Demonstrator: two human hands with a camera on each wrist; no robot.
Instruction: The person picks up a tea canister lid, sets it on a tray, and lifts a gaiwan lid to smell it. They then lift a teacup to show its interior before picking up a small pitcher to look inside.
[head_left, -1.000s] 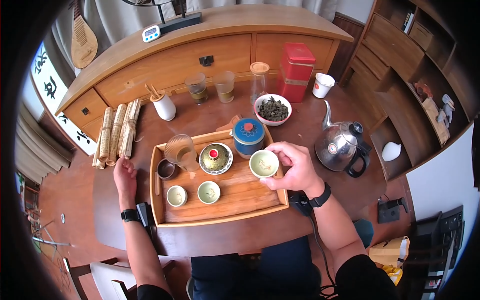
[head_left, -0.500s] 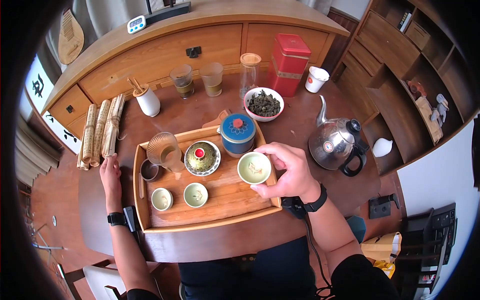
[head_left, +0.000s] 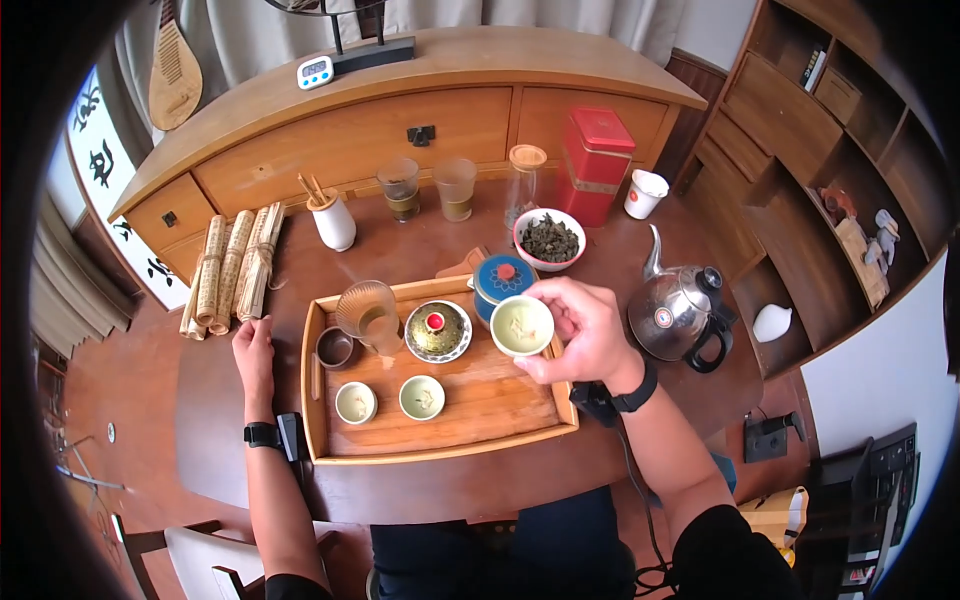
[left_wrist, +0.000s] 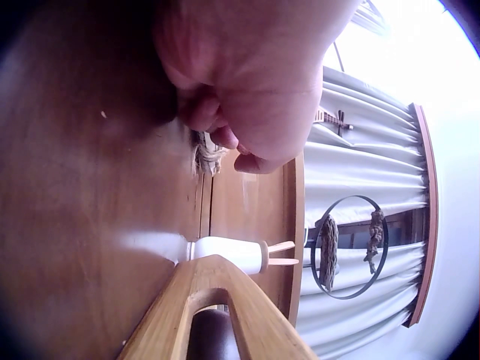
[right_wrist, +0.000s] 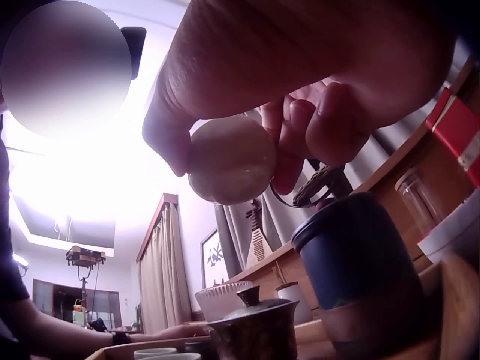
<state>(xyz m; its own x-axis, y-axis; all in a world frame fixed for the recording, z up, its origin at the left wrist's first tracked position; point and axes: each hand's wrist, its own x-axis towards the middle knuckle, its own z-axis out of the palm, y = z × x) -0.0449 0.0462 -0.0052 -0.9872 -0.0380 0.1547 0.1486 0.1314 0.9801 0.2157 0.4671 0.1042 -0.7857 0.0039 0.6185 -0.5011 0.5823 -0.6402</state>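
My right hand (head_left: 590, 330) pinches a small pale green teacup (head_left: 522, 326) between thumb and fingers, holding it up over the right side of the wooden tray (head_left: 450, 446). In the head view the cup overlaps the blue canister (head_left: 490, 305); the right wrist view shows the cup's underside (right_wrist: 231, 161) raised above the canister. Two similar teacups (head_left: 356, 402) stand at the tray's front left. Behind them are a lidded gaiwan (head_left: 437, 331), a ribbed glass pitcher (head_left: 366, 310) and a dark cup (head_left: 336, 348). My left hand (head_left: 254, 352) rests left of the tray, fingers loosely curled, holding nothing.
A steel kettle (head_left: 672, 312) stands right of the tray. Behind it are a bowl of tea leaves (head_left: 549, 240), a red tin (head_left: 594, 165), a glass jar (head_left: 524, 185) and a white cup (head_left: 646, 194). Bamboo scrolls (head_left: 236, 265) lie beyond my left hand, near a white tool holder (head_left: 332, 222).
The head view shifts left and back. My right hand, still pinching the teacup, has drifted slightly so the cup now overlaps the blue canister. My left hand stays beside the tray.
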